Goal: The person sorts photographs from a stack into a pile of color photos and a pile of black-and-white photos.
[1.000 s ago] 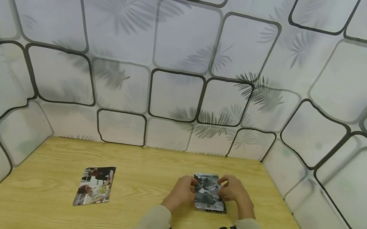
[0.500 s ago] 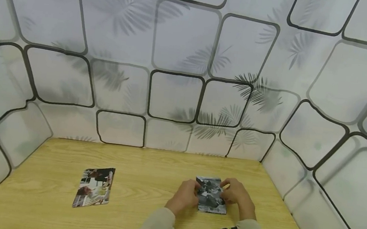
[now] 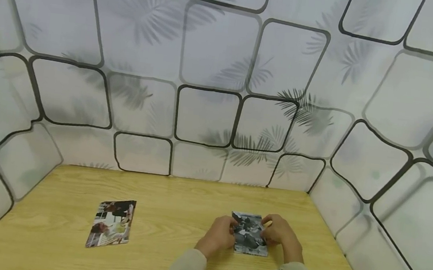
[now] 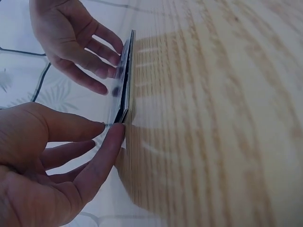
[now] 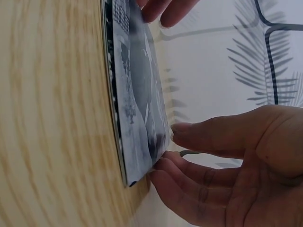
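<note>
A small stack of photos (image 3: 250,237), with a black-and-white picture on top, lies on the wooden table at the right of centre. At its left edge, my left hand (image 3: 219,234) holds the stack between thumb and fingertips; the left wrist view shows a fingertip right at the edge of the photos (image 4: 125,85), which are slightly apart from each other. My right hand (image 3: 280,234) is at the opposite edge, thumb above and fingertips against the side, as the right wrist view shows. The undersides of the photos are hidden.
Farther left on the wooden table (image 3: 167,218) lies a colour photo (image 3: 112,223), slightly turned, with another edge just showing at its top corner. Patterned curtains (image 3: 206,116) with leaf prints enclose the back and both sides of the table.
The stack has shifted slightly right along with both hands. A dark lower photo that stuck out at the near edge a second ago no longer shows there; the edges line up more evenly.
</note>
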`<state>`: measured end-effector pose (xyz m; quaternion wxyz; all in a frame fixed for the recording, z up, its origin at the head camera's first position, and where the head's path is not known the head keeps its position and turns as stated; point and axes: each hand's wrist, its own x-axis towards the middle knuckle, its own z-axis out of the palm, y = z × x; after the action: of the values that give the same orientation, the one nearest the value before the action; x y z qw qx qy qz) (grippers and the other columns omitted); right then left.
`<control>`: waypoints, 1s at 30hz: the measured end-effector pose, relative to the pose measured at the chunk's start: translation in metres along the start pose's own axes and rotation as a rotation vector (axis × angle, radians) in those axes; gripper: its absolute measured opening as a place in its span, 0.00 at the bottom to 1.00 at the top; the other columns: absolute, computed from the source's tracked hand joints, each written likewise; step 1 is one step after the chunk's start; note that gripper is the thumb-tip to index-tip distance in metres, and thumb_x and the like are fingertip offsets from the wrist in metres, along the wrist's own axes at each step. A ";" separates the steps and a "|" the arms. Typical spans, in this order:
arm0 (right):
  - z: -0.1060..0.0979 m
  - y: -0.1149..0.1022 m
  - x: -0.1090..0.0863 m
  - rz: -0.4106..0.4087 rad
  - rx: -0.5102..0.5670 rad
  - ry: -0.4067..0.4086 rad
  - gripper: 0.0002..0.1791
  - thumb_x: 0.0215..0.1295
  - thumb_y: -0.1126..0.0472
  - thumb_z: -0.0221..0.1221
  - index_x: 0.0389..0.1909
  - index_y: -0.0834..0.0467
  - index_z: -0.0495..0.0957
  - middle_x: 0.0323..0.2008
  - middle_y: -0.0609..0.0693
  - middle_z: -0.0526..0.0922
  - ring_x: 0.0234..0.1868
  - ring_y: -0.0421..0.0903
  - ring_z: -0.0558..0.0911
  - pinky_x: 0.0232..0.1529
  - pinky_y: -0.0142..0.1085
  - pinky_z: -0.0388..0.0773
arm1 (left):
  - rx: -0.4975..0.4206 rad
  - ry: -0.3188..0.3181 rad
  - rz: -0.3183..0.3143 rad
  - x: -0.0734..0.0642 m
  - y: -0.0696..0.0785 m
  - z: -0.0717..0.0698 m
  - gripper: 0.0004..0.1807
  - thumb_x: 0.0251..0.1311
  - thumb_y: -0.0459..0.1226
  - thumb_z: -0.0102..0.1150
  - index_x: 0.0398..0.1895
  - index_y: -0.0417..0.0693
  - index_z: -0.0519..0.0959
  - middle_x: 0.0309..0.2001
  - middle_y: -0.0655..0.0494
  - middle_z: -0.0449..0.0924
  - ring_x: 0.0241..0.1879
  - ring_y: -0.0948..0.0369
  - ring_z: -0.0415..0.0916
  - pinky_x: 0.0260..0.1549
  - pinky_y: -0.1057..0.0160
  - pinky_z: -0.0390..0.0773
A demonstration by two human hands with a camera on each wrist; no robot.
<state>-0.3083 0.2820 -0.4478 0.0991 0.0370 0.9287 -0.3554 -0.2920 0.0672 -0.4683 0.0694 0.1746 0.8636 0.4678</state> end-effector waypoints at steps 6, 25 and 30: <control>0.000 -0.002 0.001 -0.010 0.007 -0.006 0.21 0.61 0.71 0.65 0.56 0.69 0.78 0.41 0.61 0.85 0.29 0.46 0.81 0.30 0.39 0.84 | -0.028 -0.003 0.005 0.000 -0.002 0.001 0.30 0.47 0.16 0.54 0.59 0.29 0.79 0.19 0.60 0.60 0.21 0.63 0.52 0.28 0.63 0.65; 0.002 -0.003 0.003 -0.001 -0.015 -0.008 0.20 0.61 0.71 0.66 0.54 0.68 0.79 0.42 0.62 0.84 0.30 0.47 0.81 0.30 0.40 0.86 | -0.010 0.017 0.033 -0.002 -0.004 0.005 0.28 0.46 0.15 0.55 0.56 0.28 0.80 0.18 0.61 0.59 0.20 0.64 0.52 0.26 0.66 0.63; 0.001 -0.003 0.001 0.002 -0.015 -0.011 0.20 0.62 0.71 0.66 0.55 0.69 0.78 0.42 0.63 0.84 0.30 0.47 0.82 0.32 0.41 0.87 | -0.015 0.007 0.019 -0.003 -0.004 0.005 0.29 0.47 0.15 0.54 0.57 0.30 0.80 0.18 0.62 0.58 0.20 0.64 0.50 0.23 0.67 0.60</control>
<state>-0.3100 0.2787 -0.4470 0.1050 0.0354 0.9308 -0.3484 -0.2891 0.0683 -0.4742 0.0632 0.1808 0.8585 0.4756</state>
